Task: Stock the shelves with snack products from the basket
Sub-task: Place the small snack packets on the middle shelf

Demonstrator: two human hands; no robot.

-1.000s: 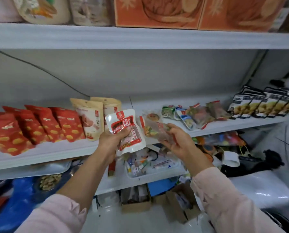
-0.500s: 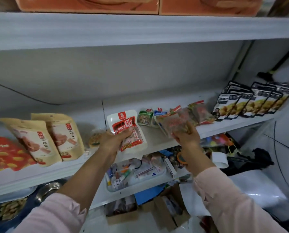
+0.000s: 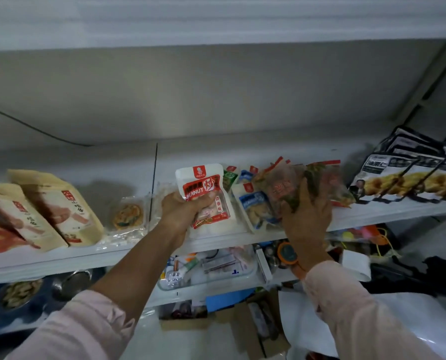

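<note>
At the white shelf (image 3: 61, 261), fingers (image 3: 202, 203) of the left hand (image 3: 180, 216) grip a peanut packet (image 3: 206, 187) label-forward, seemingly for display, the right hand (image 3: 306, 222) clutching clear packets (image 3: 281, 189).

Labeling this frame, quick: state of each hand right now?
Left hand: fingers curled round the white peanut packet.
Right hand: fingers gripping the clear snack packet.

Left hand (image 3: 180, 211): bare forearm rising from 7 o'clock, fingers curled round peanut packet (image 3: 206, 188). Right hand (image 3: 305, 216): sleeved arm from 5 o'clock, back to camera, gripping clear snack packet (image 3: 281, 189).
</note>
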